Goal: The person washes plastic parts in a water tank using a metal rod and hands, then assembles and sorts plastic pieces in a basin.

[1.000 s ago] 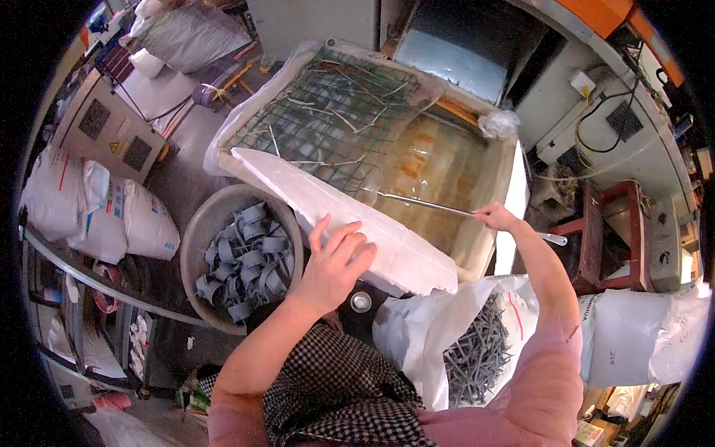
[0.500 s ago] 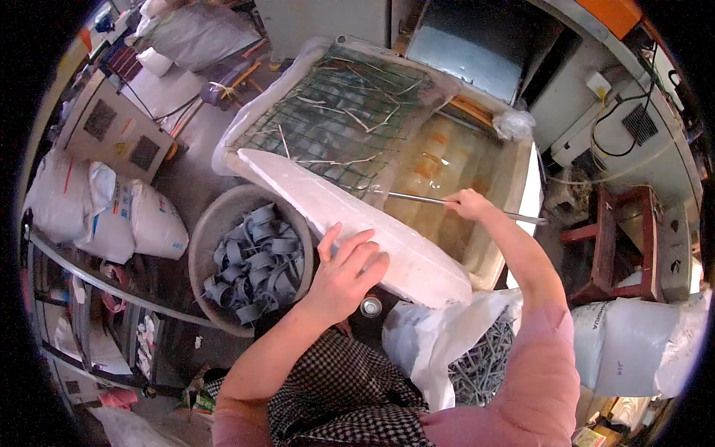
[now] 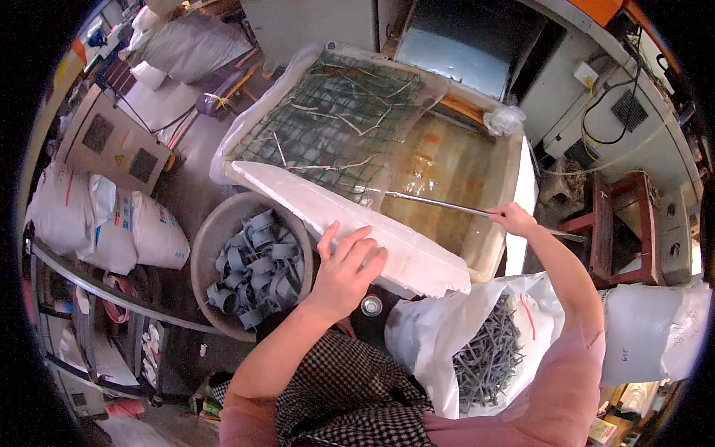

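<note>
My right hand (image 3: 512, 220) is closed round a long thin metal rod (image 3: 439, 203), whose far end reaches over the water at the edge of a green net. A pale tub (image 3: 514, 171) holds the cloudy water (image 3: 428, 160), and the green net (image 3: 320, 112) with thin pale strips covers its left part. My left hand (image 3: 348, 272) rests with fingers spread on a white foam board (image 3: 350, 223) that lies along the tub's near edge. It holds nothing.
A round bin (image 3: 205, 261) of grey ring-shaped parts stands at the left, beside white sacks (image 3: 115, 223). An open white sack (image 3: 436, 357) of grey sticks is at the near right. A red-brown stool frame (image 3: 603, 231) and a small can (image 3: 371, 305) also show.
My right hand first moved left and inward along with the rod, then went back out to the right. My left hand stays on the foam board. The view has shifted slightly.
</note>
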`<state>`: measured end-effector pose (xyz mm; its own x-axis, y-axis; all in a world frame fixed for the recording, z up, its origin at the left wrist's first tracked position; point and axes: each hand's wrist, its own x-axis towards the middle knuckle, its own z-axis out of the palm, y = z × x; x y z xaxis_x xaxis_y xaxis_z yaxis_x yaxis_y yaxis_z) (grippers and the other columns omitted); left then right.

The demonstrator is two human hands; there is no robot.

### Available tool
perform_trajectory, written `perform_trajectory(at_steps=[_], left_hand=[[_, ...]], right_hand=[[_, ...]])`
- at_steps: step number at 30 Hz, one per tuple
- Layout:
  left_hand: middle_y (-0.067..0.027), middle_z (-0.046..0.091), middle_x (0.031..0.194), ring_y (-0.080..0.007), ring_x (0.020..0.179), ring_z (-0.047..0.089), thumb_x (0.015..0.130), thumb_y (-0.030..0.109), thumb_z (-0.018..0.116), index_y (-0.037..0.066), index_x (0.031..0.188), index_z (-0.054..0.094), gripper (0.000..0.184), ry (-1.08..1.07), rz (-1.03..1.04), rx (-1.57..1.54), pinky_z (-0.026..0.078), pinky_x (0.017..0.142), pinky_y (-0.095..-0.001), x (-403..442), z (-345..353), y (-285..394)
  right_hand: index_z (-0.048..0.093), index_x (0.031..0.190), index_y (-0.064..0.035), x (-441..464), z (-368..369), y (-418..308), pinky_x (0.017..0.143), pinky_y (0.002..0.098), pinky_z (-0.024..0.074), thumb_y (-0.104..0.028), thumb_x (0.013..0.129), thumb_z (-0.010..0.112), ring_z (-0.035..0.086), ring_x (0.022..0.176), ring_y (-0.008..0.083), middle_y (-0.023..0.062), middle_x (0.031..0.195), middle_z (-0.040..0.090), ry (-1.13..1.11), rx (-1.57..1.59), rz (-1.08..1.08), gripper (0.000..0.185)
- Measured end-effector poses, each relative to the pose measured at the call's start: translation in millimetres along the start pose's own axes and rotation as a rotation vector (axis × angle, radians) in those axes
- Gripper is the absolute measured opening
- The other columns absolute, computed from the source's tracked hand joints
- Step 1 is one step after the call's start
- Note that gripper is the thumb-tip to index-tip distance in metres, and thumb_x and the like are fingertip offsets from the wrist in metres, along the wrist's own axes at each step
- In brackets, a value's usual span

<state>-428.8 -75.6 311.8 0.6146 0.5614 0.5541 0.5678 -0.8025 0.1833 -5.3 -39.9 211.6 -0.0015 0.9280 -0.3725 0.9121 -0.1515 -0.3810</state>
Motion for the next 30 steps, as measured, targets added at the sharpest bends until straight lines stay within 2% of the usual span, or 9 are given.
perform_trajectory(at_steps=[1, 4, 14, 17, 20, 23, 25, 26, 30], left_hand=[[-0.0027, 0.056, 0.092, -0.0215, 0.105, 0.051, 0.070, 0.009, 0.060, 0.010, 0.090, 0.061, 0.020, -0.007, -0.011, -0.005, 0.019, 0.102, -0.0494, 1, -1, -1], [-0.0025, 0.056, 0.093, -0.0215, 0.105, 0.051, 0.069, 0.009, 0.061, 0.010, 0.089, 0.062, 0.020, -0.015, -0.015, 0.016, 0.020, 0.102, -0.0495, -3, 0, -6], [-0.0023, 0.057, 0.092, -0.0206, 0.105, 0.052, 0.069, 0.009, 0.061, 0.011, 0.087, 0.061, 0.018, 0.005, -0.019, -0.001, 0.018, 0.102, -0.0488, -4, 3, -4], [-0.0033, 0.055, 0.092, -0.0211, 0.106, 0.052, 0.071, 0.013, 0.056, 0.010, 0.091, 0.058, 0.020, 0.024, 0.012, 0.026, 0.019, 0.102, -0.0501, -1, 4, -4], [-0.0027, 0.056, 0.093, -0.0215, 0.106, 0.052, 0.068, 0.009, 0.063, 0.009, 0.089, 0.060, 0.021, 0.013, 0.008, 0.012, 0.019, 0.102, -0.0494, 8, 2, -2], [-0.0059, 0.055, 0.104, -0.0241, 0.114, 0.047, 0.067, 0.008, 0.064, 0.010, 0.100, 0.060, 0.033, -0.038, 0.016, 0.020, 0.019, 0.103, -0.0511, 25, -1, -1], [-0.0114, 0.049, 0.119, -0.0273, 0.124, 0.038, 0.067, 0.008, 0.065, 0.014, 0.115, 0.055, 0.050, 0.015, -0.015, 0.101, 0.017, 0.103, -0.0530, 42, -6, 2], [-0.0153, 0.038, 0.132, -0.0314, 0.130, 0.029, 0.065, 0.011, 0.070, 0.019, 0.126, 0.048, 0.065, -0.013, -0.031, 0.165, 0.015, 0.104, -0.0546, 46, -9, 3], [-0.0156, 0.030, 0.138, -0.0352, 0.130, 0.025, 0.058, 0.020, 0.078, 0.018, 0.127, 0.047, 0.076, 0.069, -0.090, 0.189, 0.015, 0.104, -0.0570, 23, -34, 3]], right_hand=[[0.063, 0.111, -0.0181, 8, 5, 0, 0.070, 0.0362, 0.0485, -0.029, 0.086, 0.057, 0.061, 0.071, 0.0254, 0.0140, 0.085, 0.066, 0.007, 0.024, -0.029, 0.029], [0.062, 0.111, -0.0166, 23, 5, -31, 0.073, 0.0364, 0.0487, -0.028, 0.085, 0.057, 0.062, 0.077, 0.0253, 0.0141, 0.089, 0.066, -0.021, 0.011, 0.049, 0.029], [0.063, 0.110, -0.0189, 82, 49, -59, 0.080, 0.0375, 0.0480, -0.029, 0.085, 0.057, 0.062, 0.089, 0.0278, 0.0121, 0.097, 0.065, -0.104, 0.068, -0.035, 0.028], [0.062, 0.111, -0.0211, 89, 56, -67, 0.082, 0.0382, 0.0477, -0.031, 0.086, 0.055, 0.060, 0.094, 0.0291, 0.0121, 0.101, 0.064, -0.057, 0.043, -0.046, 0.028], [0.060, 0.113, -0.0245, 79, 45, -77, 0.085, 0.0393, 0.0465, -0.033, 0.086, 0.053, 0.059, 0.098, 0.0298, 0.0112, 0.105, 0.063, -0.029, -0.029, -0.021, 0.029], [0.060, 0.114, -0.0254, 72, 22, -58, 0.087, 0.0394, 0.0459, -0.034, 0.086, 0.052, 0.059, 0.097, 0.0296, 0.0101, 0.106, 0.063, -0.078, -0.126, -0.081, 0.030], [0.060, 0.114, -0.0236, 37, -23, -61, 0.083, 0.0391, 0.0466, -0.033, 0.083, 0.056, 0.059, 0.094, 0.0312, 0.0123, 0.103, 0.063, -0.021, -0.256, -0.073, 0.033], [0.061, 0.113, -0.0229, 14, -47, -66, 0.085, 0.0387, 0.0465, -0.035, 0.084, 0.055, 0.059, 0.095, 0.0302, 0.0111, 0.104, 0.063, -0.021, -0.297, -0.004, 0.032], [0.066, 0.103, -0.0205, -70, -114, -41, 0.081, 0.0396, 0.0485, -0.035, 0.083, 0.055, 0.062, 0.089, 0.0301, 0.0106, 0.096, 0.065, 0.090, -0.385, 0.122, 0.027]])
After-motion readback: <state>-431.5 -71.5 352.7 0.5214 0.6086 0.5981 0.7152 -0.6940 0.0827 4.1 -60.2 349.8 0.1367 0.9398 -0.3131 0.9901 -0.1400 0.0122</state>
